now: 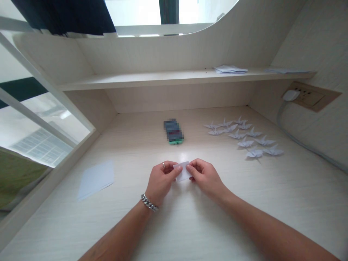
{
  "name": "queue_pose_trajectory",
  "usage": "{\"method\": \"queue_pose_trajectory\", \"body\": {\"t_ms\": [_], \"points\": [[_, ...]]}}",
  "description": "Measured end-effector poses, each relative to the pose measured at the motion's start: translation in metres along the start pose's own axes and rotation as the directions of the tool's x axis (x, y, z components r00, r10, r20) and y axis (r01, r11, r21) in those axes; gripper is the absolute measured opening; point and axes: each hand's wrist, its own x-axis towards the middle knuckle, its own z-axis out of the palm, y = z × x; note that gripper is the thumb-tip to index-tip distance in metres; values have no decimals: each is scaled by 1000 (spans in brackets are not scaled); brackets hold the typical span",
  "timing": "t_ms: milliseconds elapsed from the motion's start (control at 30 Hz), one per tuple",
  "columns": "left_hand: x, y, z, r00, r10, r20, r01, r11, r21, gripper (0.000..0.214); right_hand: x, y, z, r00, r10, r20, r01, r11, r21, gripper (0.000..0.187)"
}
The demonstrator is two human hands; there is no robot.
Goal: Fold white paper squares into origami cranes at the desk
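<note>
A small folded piece of white paper [183, 173] is held just above the desk, in the middle of the view. My left hand [162, 179], with a ring and a chain bracelet, pinches its left edge between thumb and fingers. On the opposite edge my right hand [206, 177] grips it the same way, thumb on top. The fingertips beneath the paper are partly hidden. Several white paper cranes [245, 142] stand in a loose group at the right. Flat white paper sheets [97, 177] lie on the left of the desk.
A phone [174, 132], blurred out, with a green edge lies beyond my hands. Folded papers [230, 69] rest on the shelf [163, 80] across the back. A grey cable [301, 145] runs from the wall socket [315, 97] down the right side.
</note>
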Motion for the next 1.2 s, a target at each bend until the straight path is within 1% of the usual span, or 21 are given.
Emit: {"method": "queue_pose_trajectory", "body": {"t_ms": [100,200,233,300,367,433,533,600,700,767,900,1000,1100,1200], "points": [[0,0,-1,1000,17,26,-18,999,31,24,-2,0,0,999,-51,11,51,996,-71,23],[0,0,-2,999,42,-14,-42,999,0,23,-2,-1,-1,998,-49,39,51,997,-57,20],[1,-1,-2,999,39,-11,-39,999,-10,23,-1,-2,-2,998,-45,41,47,998,-49,19],[1,-1,-2,999,23,39,-23,1000,-11,23,0,-2,-3,999,-49,12,50,997,-54,19],[1,-2,-2,995,15,103,-17,1000,20,22,0,-4,-4,997,-68,-27,65,993,-99,19],[1,-3,-3,990,37,133,-48,995,86,23,-2,-7,-4,995,-96,-12,92,981,-172,18],[-1,-3,-2,987,109,116,-130,971,201,24,-7,-12,-3,989,-130,70,143,957,-251,16],[-1,-4,-2,986,132,99,-152,962,228,24,-8,-14,-2,988,-125,85,142,959,-244,15],[-2,-4,-2,987,147,61,-157,963,221,24,-7,-14,-1,994,-86,71,98,977,-188,16],[-2,-4,-1,987,150,49,-158,958,239,24,-7,-14,-2,995,-76,63,86,980,-182,17],[-4,1,0,989,124,86,-145,938,314,25,-7,-14,-2,993,-99,67,111,970,-214,17],[-4,2,0,987,133,85,-154,925,348,26,-5,-12,-3,994,-84,65,95,979,-182,18],[-2,1,-4,988,146,43,-152,920,361,27,-2,-9,-6,997,-61,53,68,988,-135,18],[2,-1,-8,987,155,-32,-133,920,369,29,0,-8,-8,997,-58,43,63,992,-109,18]]}}
